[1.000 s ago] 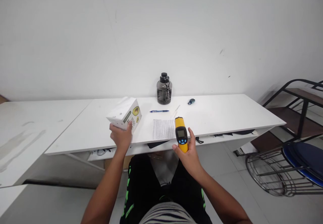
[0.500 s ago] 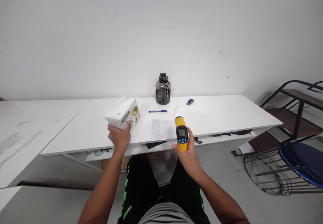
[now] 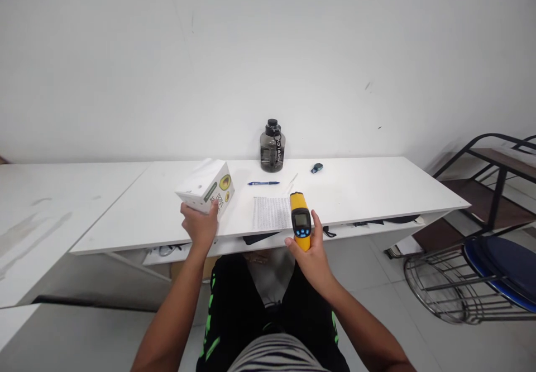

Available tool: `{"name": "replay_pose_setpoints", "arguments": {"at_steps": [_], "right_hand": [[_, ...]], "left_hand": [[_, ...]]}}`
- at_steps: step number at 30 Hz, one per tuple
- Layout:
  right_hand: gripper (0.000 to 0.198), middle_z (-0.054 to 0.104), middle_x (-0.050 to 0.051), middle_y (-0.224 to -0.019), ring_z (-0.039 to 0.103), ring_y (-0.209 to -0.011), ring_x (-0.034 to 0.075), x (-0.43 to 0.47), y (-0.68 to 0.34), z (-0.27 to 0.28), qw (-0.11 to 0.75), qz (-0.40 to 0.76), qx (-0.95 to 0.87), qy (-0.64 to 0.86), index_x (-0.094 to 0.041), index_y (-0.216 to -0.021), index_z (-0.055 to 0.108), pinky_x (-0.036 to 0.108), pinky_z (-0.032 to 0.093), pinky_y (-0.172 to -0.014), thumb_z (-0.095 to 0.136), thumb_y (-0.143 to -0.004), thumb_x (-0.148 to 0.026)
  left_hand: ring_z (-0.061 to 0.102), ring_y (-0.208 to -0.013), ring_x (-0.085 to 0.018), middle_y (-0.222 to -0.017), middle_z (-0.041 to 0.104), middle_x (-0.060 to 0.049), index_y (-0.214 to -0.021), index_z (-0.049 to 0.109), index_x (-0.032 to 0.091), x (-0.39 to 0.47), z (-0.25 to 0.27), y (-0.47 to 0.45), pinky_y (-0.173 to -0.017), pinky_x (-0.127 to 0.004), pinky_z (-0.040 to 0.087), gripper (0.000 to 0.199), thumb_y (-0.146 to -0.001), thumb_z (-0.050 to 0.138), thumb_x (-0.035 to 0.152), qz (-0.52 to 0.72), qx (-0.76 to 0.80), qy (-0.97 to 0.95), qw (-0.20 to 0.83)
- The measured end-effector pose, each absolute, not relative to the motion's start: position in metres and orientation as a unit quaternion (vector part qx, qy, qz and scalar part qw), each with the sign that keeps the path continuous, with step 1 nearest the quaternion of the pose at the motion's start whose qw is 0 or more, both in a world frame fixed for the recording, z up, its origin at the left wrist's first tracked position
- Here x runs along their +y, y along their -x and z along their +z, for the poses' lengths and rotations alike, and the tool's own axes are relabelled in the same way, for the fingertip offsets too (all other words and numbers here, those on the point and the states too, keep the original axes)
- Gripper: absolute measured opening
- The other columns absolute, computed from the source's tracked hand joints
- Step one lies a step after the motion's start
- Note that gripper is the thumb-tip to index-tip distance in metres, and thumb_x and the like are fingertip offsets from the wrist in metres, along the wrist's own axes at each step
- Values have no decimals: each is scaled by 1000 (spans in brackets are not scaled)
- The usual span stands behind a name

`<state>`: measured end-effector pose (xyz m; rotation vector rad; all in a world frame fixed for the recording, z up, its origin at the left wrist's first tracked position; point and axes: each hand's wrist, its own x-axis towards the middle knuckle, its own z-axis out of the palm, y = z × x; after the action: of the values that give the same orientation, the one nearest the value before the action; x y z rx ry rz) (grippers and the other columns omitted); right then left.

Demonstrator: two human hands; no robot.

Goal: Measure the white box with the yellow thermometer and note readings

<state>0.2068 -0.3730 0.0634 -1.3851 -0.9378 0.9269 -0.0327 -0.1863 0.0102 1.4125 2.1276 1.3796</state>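
Observation:
My left hand (image 3: 201, 224) is wrapped round the near end of a white box (image 3: 204, 185) printed with avocados, which it holds tilted over the table's front edge. In my right hand (image 3: 312, 249) is a yellow and black infrared thermometer (image 3: 301, 219), gripped by its handle, its small screen and blue buttons facing me. A sheet of paper with dense writing (image 3: 270, 213) lies on the white table (image 3: 360, 193) between the hands. Behind the paper rests a blue pen (image 3: 263, 183).
A dark see-through water jug (image 3: 272, 147) stands near the wall. To its right lie a small dark blue object (image 3: 317, 168) and a thin pale strip (image 3: 293, 179). Under the tabletop runs a shelf (image 3: 226, 244) with items. Blue-seated stools (image 3: 502, 266) and a metal rack (image 3: 481, 187) are at right.
Both hands keep their hold on the box and the thermometer, with hardly any movement. The view has shifted very slightly.

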Motion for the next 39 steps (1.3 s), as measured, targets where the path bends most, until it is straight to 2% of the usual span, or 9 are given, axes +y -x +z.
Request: {"name": "replay_pose_setpoints", "arguments": {"at_steps": [4,9,15,22,27,29,32,36,39], "right_hand": [[99,62,1,-94,60,-77,18,-351,-236,59,513,317,-446,661,-25,-158,10,32,48,-73,68,-82,-50],[88,69,12,-108,66,-91,28,-299,-307,44,245,176,-510,806,-18,-157,19,33,44,-73,62,-87,-48],[63,66,21,-113,59,-107,33,-256,-344,14,54,-27,-543,837,-13,-149,39,40,39,-83,49,-97,-47],[62,59,23,-120,52,-111,33,-231,-355,4,61,-46,-531,844,-12,-149,38,38,39,-80,42,-99,-49],[60,57,21,-119,50,-110,32,-217,-371,-1,76,-39,-524,847,-11,-146,41,38,40,-81,44,-98,-47],[60,57,21,-119,50,-110,33,-214,-375,-1,99,-47,-523,845,-10,-143,44,40,40,-84,46,-96,-47],[60,54,23,-126,47,-117,36,-210,-366,6,162,-86,-547,817,-10,-140,48,48,37,-94,50,-93,-46],[48,63,19,-116,54,-113,32,-190,-320,19,253,-77,-710,652,-14,-138,55,48,39,-98,40,-98,-37],[48,69,16,-104,63,-94,26,-159,-281,15,211,-4,-750,627,-14,-140,54,41,48,-87,34,-99,-29]], "left_hand": [[55,-127,-41,-139,55,-24,-143,28,10,-187,15,32,-106,-54,43,87,-78,67,53,467,730,-482,133],[53,-127,-44,-143,50,-25,-143,27,11,-187,29,32,-99,-58,47,92,-76,65,62,414,752,-483,173],[52,-129,-44,-143,49,-26,-145,23,10,-179,33,32,-101,-59,46,96,-75,63,64,384,759,-493,182],[50,-129,-45,-142,47,-28,-145,24,9,-122,42,40,-104,-62,40,95,-76,65,60,364,757,-511,183],[17,-149,-41,-156,18,-32,-149,16,2,-126,45,21,-116,-57,25,98,-77,69,44,468,691,-549,32],[29,-145,-36,-150,34,-27,-146,25,6,-138,44,0,-116,-51,27,83,-82,64,43,499,609,-616,-10],[58,-116,-28,-126,58,-15,-134,46,16,-140,40,-40,-101,-43,43,46,-94,48,39,402,494,-767,73],[58,-110,-29,-121,60,-15,-131,54,17,-97,28,-77,-90,-40,45,40,-95,48,35,222,464,-853,89],[57,-109,-32,-116,60,-15,-115,66,18,-63,15,-81,-86,-42,44,33,-87,63,35,144,452,-878,63]]}}
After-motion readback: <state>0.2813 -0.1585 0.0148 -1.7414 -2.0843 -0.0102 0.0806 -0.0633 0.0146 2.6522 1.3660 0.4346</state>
